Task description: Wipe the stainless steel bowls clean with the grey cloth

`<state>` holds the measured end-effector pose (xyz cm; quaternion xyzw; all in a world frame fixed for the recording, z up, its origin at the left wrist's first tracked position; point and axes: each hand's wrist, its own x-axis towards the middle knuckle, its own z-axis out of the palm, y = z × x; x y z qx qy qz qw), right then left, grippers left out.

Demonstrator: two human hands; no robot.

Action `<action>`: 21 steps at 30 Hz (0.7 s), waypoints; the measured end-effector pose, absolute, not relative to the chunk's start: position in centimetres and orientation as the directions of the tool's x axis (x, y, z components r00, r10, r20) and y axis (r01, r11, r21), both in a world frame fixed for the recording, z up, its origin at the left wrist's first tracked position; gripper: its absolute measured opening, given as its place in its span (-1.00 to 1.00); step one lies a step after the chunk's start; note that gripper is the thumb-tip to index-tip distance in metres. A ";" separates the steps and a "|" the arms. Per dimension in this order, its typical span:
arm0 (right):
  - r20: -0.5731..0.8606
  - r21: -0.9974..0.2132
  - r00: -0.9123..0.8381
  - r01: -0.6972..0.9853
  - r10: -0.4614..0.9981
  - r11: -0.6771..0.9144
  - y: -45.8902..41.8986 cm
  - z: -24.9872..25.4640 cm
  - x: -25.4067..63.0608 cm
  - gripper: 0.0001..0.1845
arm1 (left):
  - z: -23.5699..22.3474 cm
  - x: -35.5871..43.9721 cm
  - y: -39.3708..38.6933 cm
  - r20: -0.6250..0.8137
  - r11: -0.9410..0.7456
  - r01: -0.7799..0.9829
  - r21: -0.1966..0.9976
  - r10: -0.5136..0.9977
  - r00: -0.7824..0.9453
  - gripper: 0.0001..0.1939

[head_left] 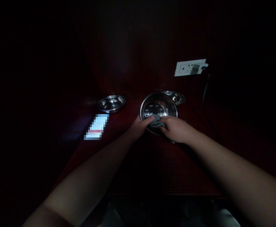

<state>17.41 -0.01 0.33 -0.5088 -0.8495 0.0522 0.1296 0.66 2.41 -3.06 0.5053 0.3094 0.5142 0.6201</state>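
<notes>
A shiny steel bowl (168,105) is tilted toward me above the dark red table. My left hand (140,126) grips its left rim, the thumb over the edge and the other fingers hidden behind the wall. In my right hand (176,128) is a bunched grey-green cloth (157,122), pressed against the near inner side of the bowl. Its fingertips are partly hidden by the cloth. Round marks of reflected light show on the bowl's inside. Behind the bowl, partly covered by it, lies a shallow steel dish or lid (178,98).
Another steel bowl (111,103) stands at the left. Nearer me lies a bright, pixelated screen (97,126). A white wall socket (186,68) holds a plug, whose dark cable (204,94) hangs to the table's right side. The table's front edge (166,194) is near my body.
</notes>
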 end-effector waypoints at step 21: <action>0.200 -0.426 -0.616 0.646 0.762 0.634 -0.4 0.7 17.4 -0.78 | -3.2 0.6 2.5 0.119 -0.042 -0.318 0.947 0.967 0.227 -0.66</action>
